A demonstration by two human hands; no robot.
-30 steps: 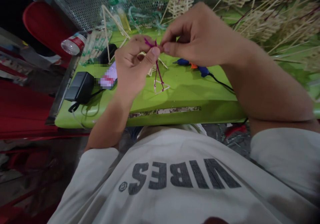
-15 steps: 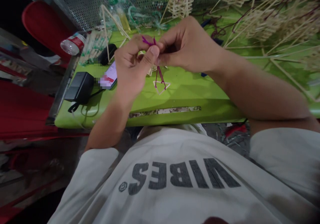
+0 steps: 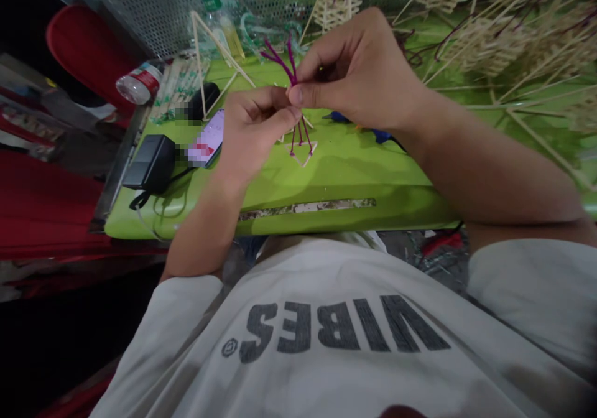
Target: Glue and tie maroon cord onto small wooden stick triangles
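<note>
Purple strings (image 3: 291, 69) run up between my fingertips, their loose ends standing above. My right hand (image 3: 352, 73) pinches them between thumb and forefinger. Just below and to the left, my left hand (image 3: 256, 129) is closed, thumb against forefinger, on the same strings. Under the hands the strings fan out to a small triangle of thin wooden sticks (image 3: 305, 157), knotted at its corners. It hangs close over the green table (image 3: 345, 175); whether it touches is unclear. More pale sticks lie partly hidden behind my fingers.
Left of my hands are a phone (image 3: 208, 138), a black power adapter (image 3: 149, 162) and bundled wrapped sticks (image 3: 180, 88). Bottles (image 3: 217, 13) stand behind. A stick triangle (image 3: 198, 63) rises nearby. Several stick-built pieces (image 3: 494, 45) fill the right side. A blue-tipped tool (image 3: 382, 136) lies under my right wrist.
My right hand has risen a little and holds the strings higher, with longer loose ends showing. My left hand has shifted slightly down and right. The small triangle has turned and risen slightly.
</note>
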